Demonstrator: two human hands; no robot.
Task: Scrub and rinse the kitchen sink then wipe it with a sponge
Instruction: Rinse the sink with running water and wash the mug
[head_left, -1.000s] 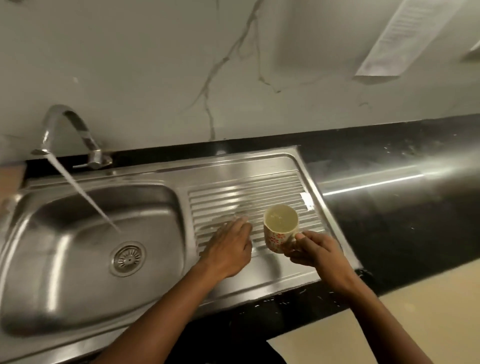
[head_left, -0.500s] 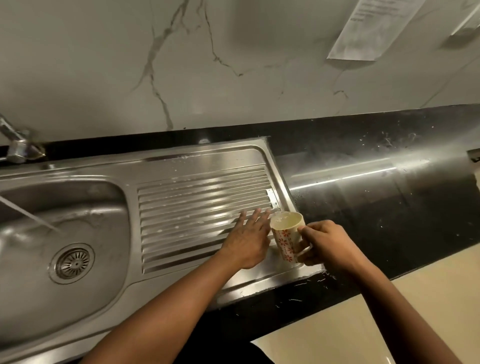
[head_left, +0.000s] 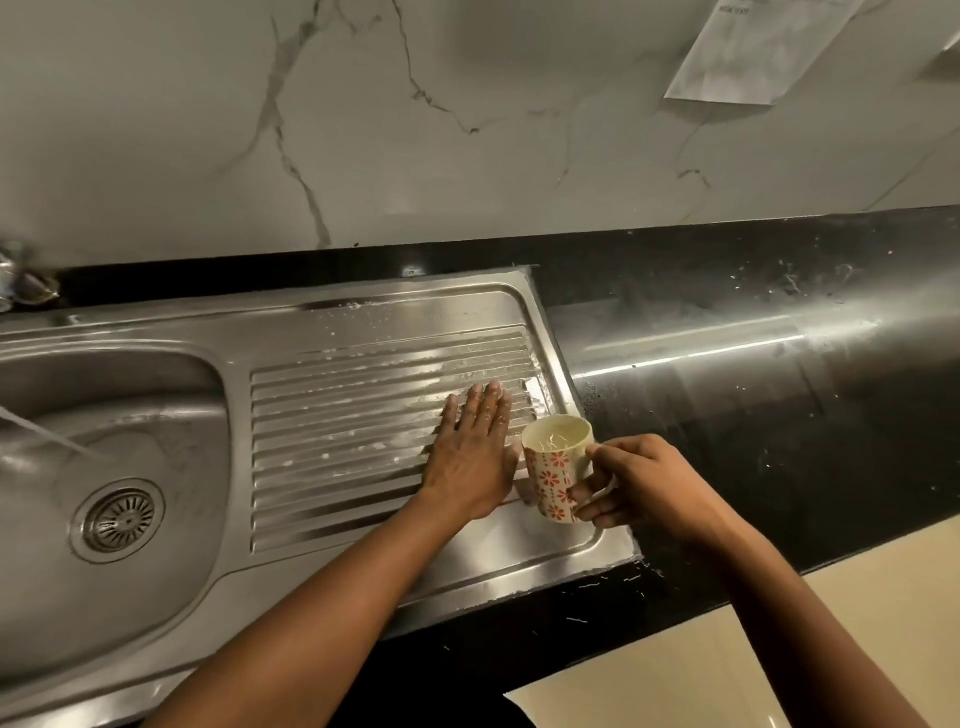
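Two hands work at the right end of the sink. My right hand grasps a flowered cup, fingers curled round its near side. The cup is nearly upright with pale liquid inside, and I cannot tell if its base touches the steel. My left hand lies flat with straight fingers on the wet ribbed drainboard, just left of the cup. White droplets speck the ribs. The basin is to the left, with a thin water stream above the drain. A black counter runs to the right.
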